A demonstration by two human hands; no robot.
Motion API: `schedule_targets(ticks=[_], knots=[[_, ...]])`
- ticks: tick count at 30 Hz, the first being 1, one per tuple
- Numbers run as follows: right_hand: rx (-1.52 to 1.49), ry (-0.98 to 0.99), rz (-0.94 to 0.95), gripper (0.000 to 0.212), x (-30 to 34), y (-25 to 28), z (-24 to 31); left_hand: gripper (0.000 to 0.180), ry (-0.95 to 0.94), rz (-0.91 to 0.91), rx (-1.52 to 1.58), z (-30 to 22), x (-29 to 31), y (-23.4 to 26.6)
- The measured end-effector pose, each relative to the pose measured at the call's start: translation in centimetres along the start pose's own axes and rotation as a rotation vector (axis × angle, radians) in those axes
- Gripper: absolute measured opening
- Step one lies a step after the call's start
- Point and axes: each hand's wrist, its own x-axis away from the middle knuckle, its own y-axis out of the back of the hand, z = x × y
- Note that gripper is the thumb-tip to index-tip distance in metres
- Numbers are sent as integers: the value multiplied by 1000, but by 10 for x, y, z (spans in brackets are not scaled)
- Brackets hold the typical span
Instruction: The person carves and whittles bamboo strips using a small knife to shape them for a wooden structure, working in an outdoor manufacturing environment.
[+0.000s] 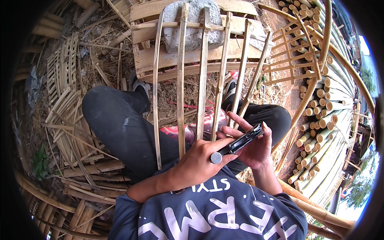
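Observation:
A black stapler [244,139], long and slotted along its top with a round grey end, is held in front of my chest. My left hand [202,162] is closed around its near end. My right hand [258,150] cradles the far end, palm up, thumb at the tip, other fingers stretched out behind it. Beyond my hands lies a frame of several bamboo slats [203,76] joined by a thin crosspiece [236,30]. Its far end rests over a stone block [192,30]; the near ends reach over my legs and the left hand covers some of them.
Under the stone stands a low wooden slatted platform [148,58]. A stack of cut bamboo poles [320,132] fills the right side, with a bamboo lattice [290,56] nearby. Split bamboo strips [72,132] litter the ground at left. A curved bamboo pole [314,84] runs close on the right.

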Motion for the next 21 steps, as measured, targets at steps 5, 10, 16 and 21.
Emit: schedule_targets(ticks=[5, 10, 16, 21], knots=[[14, 10, 17, 94, -1, 1, 1, 40, 78, 71, -36, -5, 2, 4], [311, 39, -101, 84, -4, -2, -5, 44, 19, 14, -49, 0, 4, 0], [265, 136, -53, 92, -2, -1, -1, 48, 80, 78, 8, -2, 3, 5], [475, 230, 31, 89, 1, 1, 6, 45, 227, 148, 380, 2, 4, 10]])
